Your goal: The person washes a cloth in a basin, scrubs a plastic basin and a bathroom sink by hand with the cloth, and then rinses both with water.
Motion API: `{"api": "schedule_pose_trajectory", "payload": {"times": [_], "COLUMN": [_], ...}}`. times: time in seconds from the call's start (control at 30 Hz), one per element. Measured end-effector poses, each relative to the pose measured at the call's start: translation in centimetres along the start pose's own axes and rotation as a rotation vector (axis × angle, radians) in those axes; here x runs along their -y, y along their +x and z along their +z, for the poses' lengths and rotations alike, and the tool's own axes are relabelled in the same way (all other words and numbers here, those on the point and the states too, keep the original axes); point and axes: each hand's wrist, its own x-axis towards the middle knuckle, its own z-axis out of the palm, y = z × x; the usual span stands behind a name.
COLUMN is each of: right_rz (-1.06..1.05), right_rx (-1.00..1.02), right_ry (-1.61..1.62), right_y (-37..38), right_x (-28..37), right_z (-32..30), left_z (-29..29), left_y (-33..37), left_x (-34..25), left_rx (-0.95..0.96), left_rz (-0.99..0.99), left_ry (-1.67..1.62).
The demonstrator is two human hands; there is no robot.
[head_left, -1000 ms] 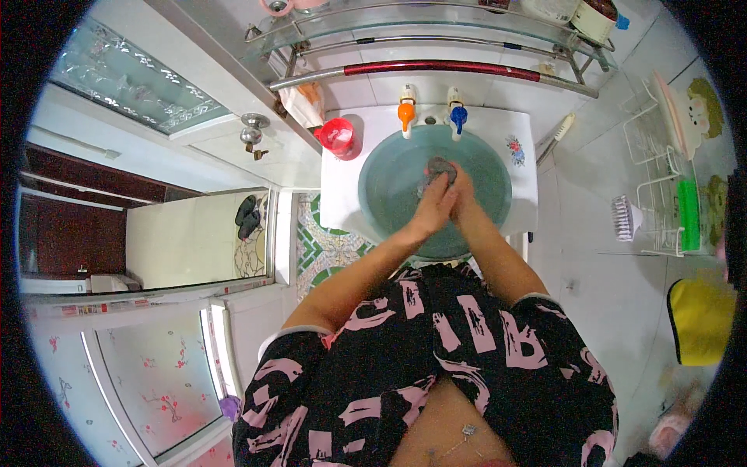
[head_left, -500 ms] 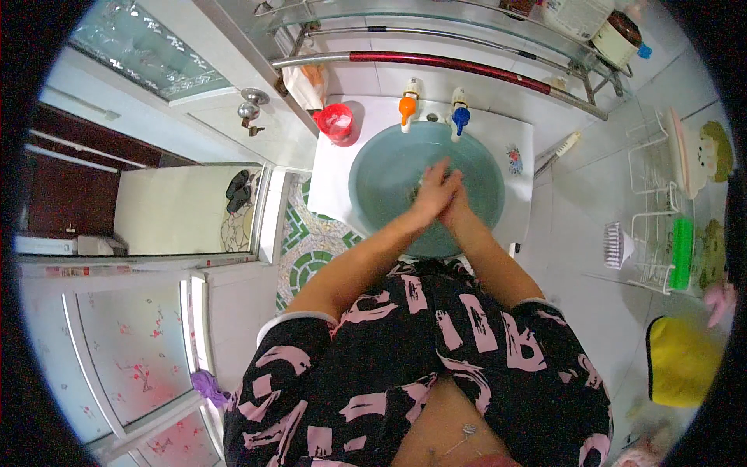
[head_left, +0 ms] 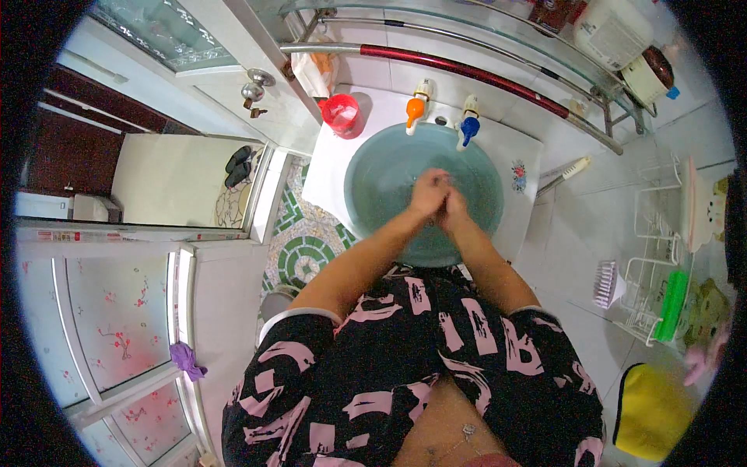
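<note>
My left hand (head_left: 429, 193) and my right hand (head_left: 454, 208) are clasped against each other above the middle of a grey-green basin (head_left: 359, 204). Fingers of the left hand curl over the right one. Both hands look closed; whether anything small lies between the palms is hidden. The round basin sits on a white sink (head_left: 328, 173). At its far rim stand two taps, one with an orange handle (head_left: 415, 109) and one with a blue handle (head_left: 468, 128).
A red cup (head_left: 341, 117) stands on the sink's far left corner. Above the taps runs a red-and-silver rail (head_left: 467, 75) below a glass shelf. To the right are a white wire rack (head_left: 650, 257), a purple-and-white brush (head_left: 606, 283) and a yellow cloth item (head_left: 654, 412). A door knob (head_left: 255, 87) juts out at left.
My hands have gone from stretched, blurred fingers rubbing together to a tighter, curled clasp. They stay over the basin. The whole view has shifted and turned slightly.
</note>
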Motion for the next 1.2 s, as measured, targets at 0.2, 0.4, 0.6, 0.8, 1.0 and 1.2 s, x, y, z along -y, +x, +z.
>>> {"api": "schedule_pose_trajectory", "payload": {"times": [0.2, 0.4, 0.6, 0.8, 1.0, 1.2], "right_rz": [-0.096, -0.915, -0.370, -0.495, -0.671, -0.360], "right_rx": [-0.171, -0.149, -0.210, -0.052, -0.301, -0.426], "right_ry": [-0.542, -1.601, -1.786, -1.131, -1.243, -0.923], "right_y": [4.1, 9.6, 8.8, 5.3, 0.5, 2.4], "right_x": [3.4, 0.6, -1.0, -3.1, -2.4, 0.0], "right_z": [-0.9, -3.3, -2.6, 1.3, 7.4, 3.2], "left_z": [-6.4, -4.4, -6.7, -5.5, -4.6, -2.3], "left_y": [4.8, 5.9, 5.0, 5.6, 3.6, 2.5], "left_x": [10.6, 15.1, 12.9, 7.6, 10.6, 1.6], "left_rx": [-0.350, -0.044, -0.071, -0.023, -0.017, -0.024], "left_rz": [-0.310, -0.189, -0.312, -0.833, -0.638, -0.889], "left_ry": [0.007, 0.619, 0.377, -0.847, -0.977, -1.053]}}
